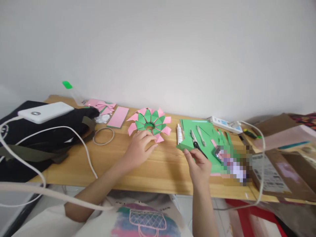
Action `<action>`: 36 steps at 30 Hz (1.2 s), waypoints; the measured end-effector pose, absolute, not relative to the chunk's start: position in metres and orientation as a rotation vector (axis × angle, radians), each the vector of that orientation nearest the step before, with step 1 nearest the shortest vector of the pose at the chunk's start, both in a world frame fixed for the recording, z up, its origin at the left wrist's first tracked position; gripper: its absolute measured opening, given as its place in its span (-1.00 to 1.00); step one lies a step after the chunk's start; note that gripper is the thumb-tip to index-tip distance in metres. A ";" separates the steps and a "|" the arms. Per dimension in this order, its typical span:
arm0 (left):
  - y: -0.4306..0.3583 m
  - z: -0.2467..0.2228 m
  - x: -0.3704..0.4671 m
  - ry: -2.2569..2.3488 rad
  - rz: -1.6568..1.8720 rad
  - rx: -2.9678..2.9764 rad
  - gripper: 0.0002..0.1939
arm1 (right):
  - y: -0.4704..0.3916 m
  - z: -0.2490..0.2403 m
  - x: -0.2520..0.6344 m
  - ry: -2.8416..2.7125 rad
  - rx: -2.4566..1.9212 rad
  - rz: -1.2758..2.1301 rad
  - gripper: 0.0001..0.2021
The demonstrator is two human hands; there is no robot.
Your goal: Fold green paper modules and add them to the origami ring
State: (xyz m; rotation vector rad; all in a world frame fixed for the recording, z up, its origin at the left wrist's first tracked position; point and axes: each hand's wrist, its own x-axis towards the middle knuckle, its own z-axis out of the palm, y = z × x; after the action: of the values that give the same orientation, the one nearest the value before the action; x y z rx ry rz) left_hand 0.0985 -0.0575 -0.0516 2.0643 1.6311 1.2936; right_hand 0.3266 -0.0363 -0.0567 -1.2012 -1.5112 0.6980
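Note:
A ring-shaped paper flower (149,123) of pink and green folded pieces lies on the wooden table (111,164). My left hand (139,146) rests at its near edge, fingers touching the paper ring. My right hand (198,163) pinches the near left corner of a stack of green paper sheets (197,136). Scissors (196,141) and a thin metal tool (201,135) lie on that green stack. A white glue tube (179,133) stands just left of the stack.
A black bag (37,138) with a white power bank (45,112) and cable sits at the left. Pink paper pieces (118,117) and a rubber ring (103,136) lie behind. A power strip (225,124), cardboard boxes (278,164) and a blurred patch crowd the right.

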 end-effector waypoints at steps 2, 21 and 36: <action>-0.054 -0.050 0.097 1.668 1.245 2.079 -0.91 | -0.028 -0.061 0.326 -1.485 -1.181 0.749 -0.77; -0.058 -0.033 0.105 1.360 1.381 1.758 -0.85 | -0.050 -0.029 0.290 -1.816 -0.956 0.714 -0.91; -0.110 0.007 0.107 1.293 1.476 2.450 -0.85 | -0.087 -0.012 0.292 -1.981 -0.922 -0.055 -0.45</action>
State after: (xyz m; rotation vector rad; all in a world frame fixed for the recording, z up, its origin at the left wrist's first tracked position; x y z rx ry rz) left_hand 0.1068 -0.1102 0.0068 2.4500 1.2931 1.4759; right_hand 0.2923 -0.0870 -0.0116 -0.9215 -1.9807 -0.0551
